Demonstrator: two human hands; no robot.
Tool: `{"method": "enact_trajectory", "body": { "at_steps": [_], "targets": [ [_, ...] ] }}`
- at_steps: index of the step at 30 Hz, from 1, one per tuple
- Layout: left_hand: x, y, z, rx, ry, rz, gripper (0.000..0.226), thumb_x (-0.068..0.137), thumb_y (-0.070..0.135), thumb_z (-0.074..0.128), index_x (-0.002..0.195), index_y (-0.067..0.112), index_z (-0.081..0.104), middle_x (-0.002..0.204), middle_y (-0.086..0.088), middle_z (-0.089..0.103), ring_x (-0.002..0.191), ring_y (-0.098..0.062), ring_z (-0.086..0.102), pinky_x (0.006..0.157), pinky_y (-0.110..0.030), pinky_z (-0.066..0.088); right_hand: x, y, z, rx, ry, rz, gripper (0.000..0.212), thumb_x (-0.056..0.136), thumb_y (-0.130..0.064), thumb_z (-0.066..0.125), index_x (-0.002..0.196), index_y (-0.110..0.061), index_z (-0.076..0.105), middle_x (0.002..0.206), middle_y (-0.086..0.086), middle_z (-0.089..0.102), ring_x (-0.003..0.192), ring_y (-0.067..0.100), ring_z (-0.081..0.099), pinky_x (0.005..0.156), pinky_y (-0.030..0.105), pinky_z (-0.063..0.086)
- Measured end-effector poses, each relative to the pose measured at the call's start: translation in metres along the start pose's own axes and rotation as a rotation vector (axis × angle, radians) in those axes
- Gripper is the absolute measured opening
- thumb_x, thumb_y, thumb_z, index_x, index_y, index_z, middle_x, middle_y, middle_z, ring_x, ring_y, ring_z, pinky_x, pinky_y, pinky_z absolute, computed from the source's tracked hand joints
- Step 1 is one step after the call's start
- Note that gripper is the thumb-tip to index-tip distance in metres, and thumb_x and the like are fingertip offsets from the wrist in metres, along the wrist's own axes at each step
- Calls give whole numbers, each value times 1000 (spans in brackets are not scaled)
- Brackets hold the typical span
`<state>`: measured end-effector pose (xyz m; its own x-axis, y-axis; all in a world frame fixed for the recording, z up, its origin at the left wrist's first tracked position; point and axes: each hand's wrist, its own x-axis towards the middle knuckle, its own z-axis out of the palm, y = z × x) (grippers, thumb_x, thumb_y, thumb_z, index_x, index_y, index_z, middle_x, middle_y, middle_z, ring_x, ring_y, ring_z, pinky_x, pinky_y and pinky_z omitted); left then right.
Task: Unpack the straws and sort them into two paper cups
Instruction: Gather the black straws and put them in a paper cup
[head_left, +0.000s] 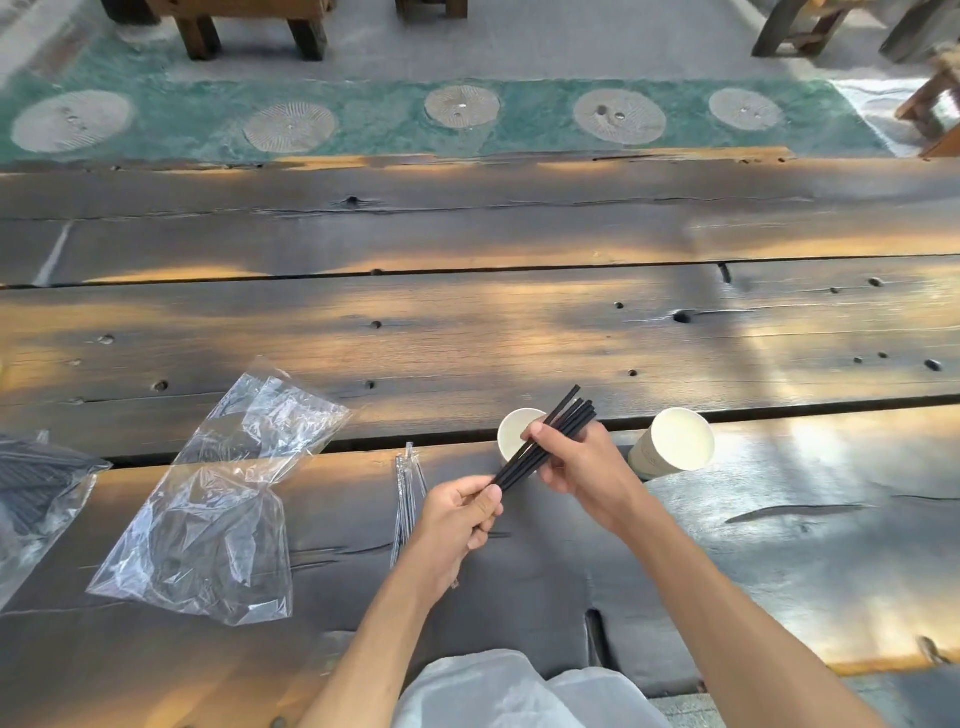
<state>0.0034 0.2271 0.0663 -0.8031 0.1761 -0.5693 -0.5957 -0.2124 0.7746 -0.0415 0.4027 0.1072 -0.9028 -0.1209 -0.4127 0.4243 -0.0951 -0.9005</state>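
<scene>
Both hands hold one bundle of black straws (563, 421) slanting up to the right. My left hand (460, 514) pinches the bundle's lower end, and my right hand (576, 462) grips it near the middle. The upper ends fan out above a white paper cup (511, 434), which my right hand partly hides. A second white paper cup (675, 441) stands to the right, tilted toward me and apart from both hands. A few wrapped straws (408, 499) lie on the dark wooden table (467, 338) just left of my left hand.
An empty, crumpled clear plastic bag (218, 499) lies at the left. Another bag with dark straws inside (31, 493) sits at the far left edge. Wide gaps run between the table planks. Beyond the table are a green floor strip and wooden benches.
</scene>
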Motion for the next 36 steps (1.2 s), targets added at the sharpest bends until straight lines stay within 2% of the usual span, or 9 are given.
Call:
{"method": "enact_trajectory", "body": {
  "at_steps": [4,8,12,16,22,26,28,32,36],
  "targets": [
    [8,3,0,60,7,2,15,97,5,60,109,5,70,69,-3,59,54,-9,44,48,-21,31,6,-3,-16,3,6,-24,12,95,-11,63,83,-10,66,61,11,52,45,17,46,42,24,32],
    [22,4,-3,72,68,-4,16,98,10,61,107,4,72,74,-5,65,56,-10,47,48,-20,36,14,-9,-30,85,86,-37,18,98,-12,57,87,0,64,56,14,50,44,19,41,41,24,34],
    [31,1,-15,-34,258,-23,18,101,13,56,104,4,71,88,-8,70,69,-15,60,56,-21,49,27,-17,-55,120,266,-124,17,95,-16,61,84,-4,66,72,21,53,49,24,40,43,26,34],
    [35,-7,-43,-105,472,-67,13,98,5,57,100,2,70,83,-11,67,62,-16,58,50,-21,44,36,-19,-67,-2,390,-175,17,90,-22,65,82,-8,67,62,13,53,48,24,41,51,30,34],
    [40,-31,-75,-85,670,-170,18,95,-3,50,99,-2,68,68,-9,60,49,-12,48,39,-17,35,47,-2,-45,-335,254,-46,22,95,-19,63,88,1,68,56,11,57,48,17,47,50,24,40],
    [39,-42,-88,-77,708,-222,19,95,-4,49,97,-1,67,66,-9,59,50,-13,48,38,-17,35,50,1,-40,-360,193,12,17,94,-18,65,91,-3,70,56,9,56,42,11,45,47,21,38],
    [39,-45,-93,-82,716,-229,19,95,-5,49,96,-1,67,66,-10,60,49,-13,49,37,-17,36,50,-8,-42,-355,223,2,17,93,-20,66,95,-4,71,54,1,55,43,13,42,44,23,35],
    [42,-48,-99,-88,740,-240,17,96,-3,51,97,1,68,71,-11,63,56,-15,54,45,-19,44,43,-46,-28,-307,337,-193,14,96,-17,58,99,-12,71,59,-3,55,45,15,38,44,23,33],
    [45,-48,-102,-79,768,-225,18,96,-1,51,99,4,68,78,-10,65,65,-16,57,58,-23,47,40,-55,30,-268,108,-210,18,100,-9,51,99,-4,69,81,1,69,51,15,54,46,24,43]
  ]
}}
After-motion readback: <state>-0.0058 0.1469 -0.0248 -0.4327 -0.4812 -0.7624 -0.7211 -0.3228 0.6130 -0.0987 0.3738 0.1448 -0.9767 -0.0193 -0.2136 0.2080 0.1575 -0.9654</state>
